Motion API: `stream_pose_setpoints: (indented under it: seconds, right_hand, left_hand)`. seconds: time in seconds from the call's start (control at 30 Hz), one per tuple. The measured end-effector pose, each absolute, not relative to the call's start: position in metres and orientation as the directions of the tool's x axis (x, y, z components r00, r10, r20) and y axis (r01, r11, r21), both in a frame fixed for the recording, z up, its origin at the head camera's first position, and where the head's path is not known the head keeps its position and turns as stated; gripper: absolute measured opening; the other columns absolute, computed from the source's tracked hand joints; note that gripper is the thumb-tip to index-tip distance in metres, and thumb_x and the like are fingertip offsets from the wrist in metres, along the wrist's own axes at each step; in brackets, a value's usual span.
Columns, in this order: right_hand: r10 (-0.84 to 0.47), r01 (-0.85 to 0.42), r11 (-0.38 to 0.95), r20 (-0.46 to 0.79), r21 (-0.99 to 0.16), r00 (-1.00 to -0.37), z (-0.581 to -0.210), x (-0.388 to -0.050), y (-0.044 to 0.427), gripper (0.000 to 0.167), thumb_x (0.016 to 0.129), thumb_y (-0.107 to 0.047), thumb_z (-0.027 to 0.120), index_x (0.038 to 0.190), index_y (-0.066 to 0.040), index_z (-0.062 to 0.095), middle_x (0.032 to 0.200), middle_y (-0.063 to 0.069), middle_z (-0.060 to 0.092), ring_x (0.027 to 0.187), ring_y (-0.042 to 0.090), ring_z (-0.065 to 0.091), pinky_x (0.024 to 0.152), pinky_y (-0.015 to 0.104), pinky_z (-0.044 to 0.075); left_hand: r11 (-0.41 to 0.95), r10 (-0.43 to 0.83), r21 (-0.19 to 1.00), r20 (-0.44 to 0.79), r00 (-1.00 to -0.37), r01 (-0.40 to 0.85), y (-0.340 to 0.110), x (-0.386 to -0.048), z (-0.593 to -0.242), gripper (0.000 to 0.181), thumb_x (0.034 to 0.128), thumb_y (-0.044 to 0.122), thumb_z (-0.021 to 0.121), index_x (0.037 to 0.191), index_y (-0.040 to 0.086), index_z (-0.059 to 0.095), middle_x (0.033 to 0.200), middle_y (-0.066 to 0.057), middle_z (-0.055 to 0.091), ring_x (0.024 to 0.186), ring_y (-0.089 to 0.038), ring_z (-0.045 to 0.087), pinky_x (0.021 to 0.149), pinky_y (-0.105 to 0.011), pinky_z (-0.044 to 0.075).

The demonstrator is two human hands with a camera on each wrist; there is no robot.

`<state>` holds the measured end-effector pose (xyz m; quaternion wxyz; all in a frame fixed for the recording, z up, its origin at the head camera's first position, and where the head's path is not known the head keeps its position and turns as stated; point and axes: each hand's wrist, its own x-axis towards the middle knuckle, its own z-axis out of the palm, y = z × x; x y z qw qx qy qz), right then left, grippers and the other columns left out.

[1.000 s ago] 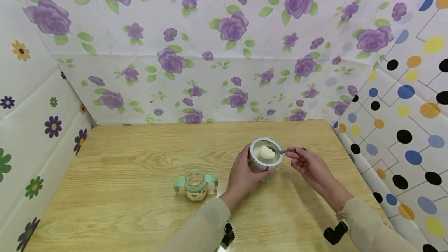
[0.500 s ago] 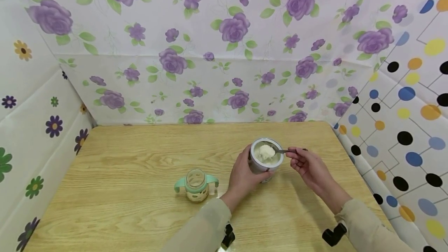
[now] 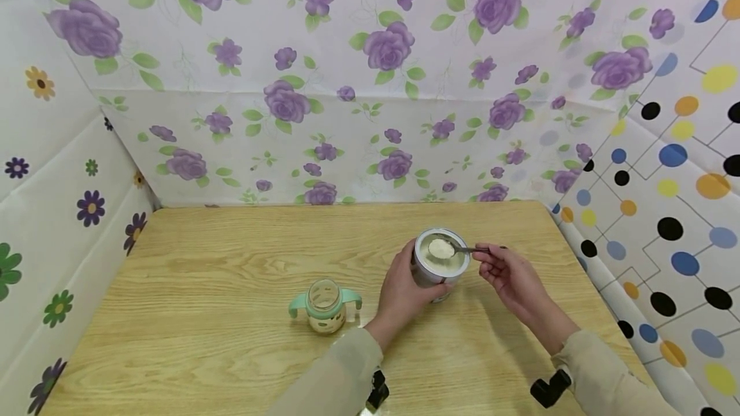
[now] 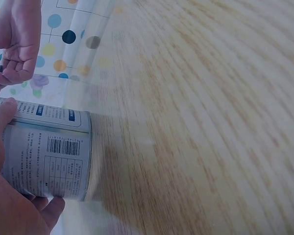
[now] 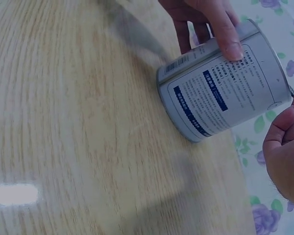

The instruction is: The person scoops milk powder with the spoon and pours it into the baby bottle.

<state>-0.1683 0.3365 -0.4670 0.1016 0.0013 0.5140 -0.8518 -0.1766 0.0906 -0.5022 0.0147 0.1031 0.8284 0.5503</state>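
Observation:
My left hand [image 3: 405, 294] wraps round the side of a metal milk powder can [image 3: 429, 277], thumb toward the front. The can's open mouth faces up, and pale powder shows inside. Printed text and a barcode cover its wall [image 4: 54, 152] in the left wrist view. My right hand [image 3: 511, 278] pinches the thin handle of a spoon [image 3: 476, 250] from the right. Its bowl, over the can's mouth, carries a mound of cream-coloured powder [image 3: 442, 248]. Left of the can stands an uncapped baby bottle [image 3: 325, 310] with mint-green handles. Whether the can's base touches the table cannot be told.
The wood-grain table [image 3: 220, 262] has a flower-print cloth [image 3: 347, 133] behind it. Patterned cloth walls also stand at its left and right sides. A black wrist mount [image 3: 550, 388] sits under the right sleeve.
The powder mound on the spoon looks smaller and flatter than a second ago. Both hands and the can have hardly moved; the bottle stands where it was.

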Motion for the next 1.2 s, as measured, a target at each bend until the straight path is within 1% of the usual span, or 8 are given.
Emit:
stream_pose_setpoints:
  seconds: [0.2, 0.37, 0.5, 0.77, 1.03, 1.2]
  right_hand:
    - [-0.165, 0.193, -0.474, -0.129, -0.859, -0.978, -0.4660, -0.1689, 0.3347, 0.042, 0.119, -0.017, 0.038, 0.111, -0.005, 0.078, 0.100, 0.003, 0.081, 0.085, 0.009, 0.071, 0.081, 0.022, 0.058]
    - [-0.132, 0.198, -0.502, -0.152, -0.842, -0.980, -0.4642, -0.1713, 0.3332, 0.043, 0.118, -0.017, 0.039, 0.109, -0.005, 0.079, 0.097, 0.003, 0.081, 0.081, 0.008, 0.069, 0.079, 0.021, 0.058]
    - [-0.133, 0.213, -0.483, -0.169, -0.849, -0.977, -0.4642, -0.1720, 0.3335, 0.042, 0.118, -0.017, 0.040, 0.108, -0.006, 0.080, 0.097, 0.003, 0.081, 0.081, 0.008, 0.070, 0.079, 0.021, 0.058]
    - [-0.127, 0.196, -0.452, -0.155, -0.870, -0.980, -0.4639, -0.1716, 0.3334, 0.040, 0.118, -0.018, 0.042, 0.109, -0.006, 0.080, 0.097, 0.002, 0.081, 0.081, 0.008, 0.070, 0.079, 0.021, 0.058]
    - [-0.131, 0.201, -0.440, -0.159, -0.875, -0.979, -0.4648, -0.1722, 0.3331, 0.041, 0.118, -0.017, 0.041, 0.109, -0.006, 0.080, 0.097, 0.002, 0.081, 0.082, 0.007, 0.070, 0.078, 0.021, 0.058]
    - [-0.122, 0.199, -0.428, -0.162, -0.881, -0.979, -0.4658, -0.1724, 0.3327, 0.038, 0.118, -0.018, 0.043, 0.110, -0.006, 0.079, 0.098, 0.002, 0.081, 0.083, 0.007, 0.070, 0.079, 0.020, 0.058]
  left_hand:
    - [0.372, 0.191, 0.915, 0.091, -0.977, 0.158, 0.0902, -0.1761, -0.5019, 0.103, 0.0783, 0.039, 0.098, 0.163, 0.025, 0.041, 0.152, -0.004, 0.056, 0.140, -0.026, 0.054, 0.115, -0.054, 0.045]
    - [0.376, 0.185, 0.913, 0.093, -0.978, 0.158, 0.0903, -0.1763, -0.5020, 0.104, 0.0779, 0.040, 0.098, 0.163, 0.024, 0.041, 0.152, -0.005, 0.056, 0.141, -0.027, 0.054, 0.116, -0.054, 0.044]
    - [0.377, 0.185, 0.913, 0.093, -0.978, 0.158, 0.0905, -0.1765, -0.5029, 0.104, 0.0779, 0.040, 0.098, 0.163, 0.025, 0.041, 0.152, -0.004, 0.056, 0.141, -0.027, 0.053, 0.116, -0.054, 0.044]
    - [0.375, 0.186, 0.912, 0.101, -0.977, 0.165, 0.0905, -0.1767, -0.5037, 0.103, 0.0779, 0.041, 0.098, 0.163, 0.026, 0.041, 0.152, -0.004, 0.056, 0.141, -0.026, 0.054, 0.115, -0.054, 0.045]
    - [0.373, 0.186, 0.912, 0.106, -0.977, 0.169, 0.0904, -0.1769, -0.5044, 0.103, 0.0778, 0.041, 0.098, 0.162, 0.026, 0.041, 0.151, -0.003, 0.057, 0.140, -0.026, 0.054, 0.115, -0.054, 0.045]
    - [0.379, 0.185, 0.910, 0.104, -0.977, 0.168, 0.0908, -0.1777, -0.5063, 0.104, 0.0776, 0.042, 0.098, 0.163, 0.026, 0.041, 0.152, -0.003, 0.056, 0.140, -0.025, 0.054, 0.115, -0.053, 0.045]
